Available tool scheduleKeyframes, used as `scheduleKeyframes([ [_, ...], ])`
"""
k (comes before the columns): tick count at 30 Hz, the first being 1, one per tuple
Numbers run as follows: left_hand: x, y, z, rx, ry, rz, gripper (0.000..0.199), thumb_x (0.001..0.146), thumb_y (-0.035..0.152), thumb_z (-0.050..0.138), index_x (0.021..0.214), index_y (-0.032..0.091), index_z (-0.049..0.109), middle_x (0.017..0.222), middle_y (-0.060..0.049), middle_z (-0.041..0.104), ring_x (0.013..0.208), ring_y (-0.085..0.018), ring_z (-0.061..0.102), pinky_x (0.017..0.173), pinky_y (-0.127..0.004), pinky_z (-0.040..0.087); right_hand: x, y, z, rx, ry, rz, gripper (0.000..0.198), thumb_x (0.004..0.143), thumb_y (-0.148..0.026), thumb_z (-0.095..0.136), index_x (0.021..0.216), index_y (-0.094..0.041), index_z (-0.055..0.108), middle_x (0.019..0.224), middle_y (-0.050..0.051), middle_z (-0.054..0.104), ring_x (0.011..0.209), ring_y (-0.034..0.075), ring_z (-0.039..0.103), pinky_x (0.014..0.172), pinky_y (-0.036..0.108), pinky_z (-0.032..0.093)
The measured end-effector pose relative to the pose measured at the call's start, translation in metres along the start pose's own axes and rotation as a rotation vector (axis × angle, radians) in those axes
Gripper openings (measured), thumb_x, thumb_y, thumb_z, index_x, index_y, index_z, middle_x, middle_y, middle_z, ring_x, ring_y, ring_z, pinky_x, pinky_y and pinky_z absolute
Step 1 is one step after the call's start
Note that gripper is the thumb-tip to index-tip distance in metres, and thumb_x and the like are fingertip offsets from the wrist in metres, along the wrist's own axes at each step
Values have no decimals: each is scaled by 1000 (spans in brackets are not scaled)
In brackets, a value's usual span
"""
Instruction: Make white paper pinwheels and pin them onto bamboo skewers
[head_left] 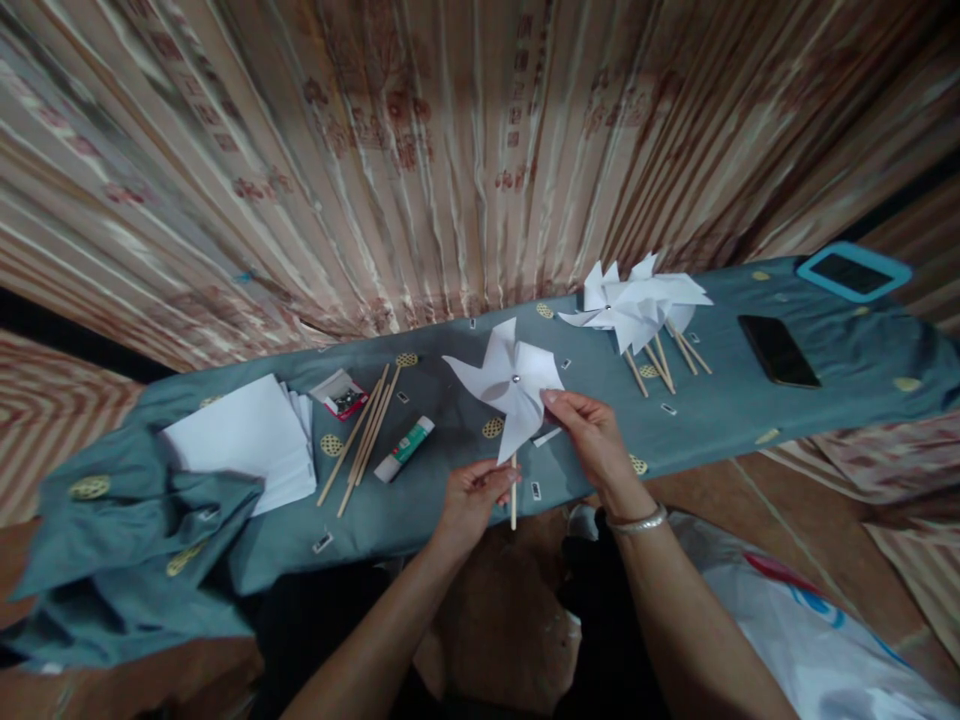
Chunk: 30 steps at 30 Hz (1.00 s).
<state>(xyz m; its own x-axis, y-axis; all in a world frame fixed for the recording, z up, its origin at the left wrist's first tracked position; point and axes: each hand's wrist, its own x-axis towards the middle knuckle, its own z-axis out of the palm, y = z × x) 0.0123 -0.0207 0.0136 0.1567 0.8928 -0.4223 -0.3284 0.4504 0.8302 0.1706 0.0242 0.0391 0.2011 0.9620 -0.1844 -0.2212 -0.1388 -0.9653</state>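
A white paper pinwheel (517, 372) with a small shiny pin at its centre is held up before me over the cloth. My left hand (478, 497) is closed around its wooden stick below the blades. My right hand (587, 430), with a silver bangle at the wrist, pinches the tip of the right-hand blade. To the left lie several loose wooden sticks (365, 440), a green and white glue stick (405, 449) and a small open red and white box (341, 394) of dark pins. Farther left is a stack of white paper (244, 440).
Several pinwheels (637, 305) lie overlapping at the back right. Beyond them are a black phone (778, 350) and a blue-framed tablet-like thing (855, 271). A green patterned cloth (442, 360) covers the narrow table. Pleated curtains (450, 160) hang behind; a plastic bag (810, 620) stands at lower right.
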Motion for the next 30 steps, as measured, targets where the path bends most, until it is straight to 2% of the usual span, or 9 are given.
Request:
scheduleKeyframes([
  [8, 1, -2, 1, 18, 23, 11, 36, 47, 41, 88, 67, 13, 76, 54, -1, 63, 44, -6, 45, 48, -22, 37, -2, -1, 3, -1, -13, 14, 36, 51, -52, 87, 59, -21, 72, 56, -4, 60, 57, 10, 47, 60, 25, 35],
  [16, 1, -1, 2, 49, 33, 19, 37, 48, 43, 87, 66, 14, 76, 54, -1, 64, 45, -6, 45, 49, -22, 38, -4, 5, 4, -58, -47, -47, 32, 60, -51, 82, 59, -22, 70, 57, -4, 59, 56, 10, 46, 59, 26, 36],
  [26, 2, -3, 3, 21, 31, 17, 40, 46, 44, 89, 68, 14, 76, 57, -3, 67, 45, -7, 47, 49, -23, 39, -9, 5, 7, -59, -102, -4, 35, 61, -57, 81, 61, -22, 72, 58, -2, 66, 58, 12, 57, 61, 26, 44],
  [30, 3, -2, 2, 43, 25, 28, 37, 49, 43, 87, 69, 14, 76, 54, -2, 65, 46, -7, 46, 50, -22, 39, -11, 0, 4, -54, -104, 44, 40, 56, -60, 82, 65, -22, 75, 65, 1, 72, 59, 15, 63, 57, 27, 47],
])
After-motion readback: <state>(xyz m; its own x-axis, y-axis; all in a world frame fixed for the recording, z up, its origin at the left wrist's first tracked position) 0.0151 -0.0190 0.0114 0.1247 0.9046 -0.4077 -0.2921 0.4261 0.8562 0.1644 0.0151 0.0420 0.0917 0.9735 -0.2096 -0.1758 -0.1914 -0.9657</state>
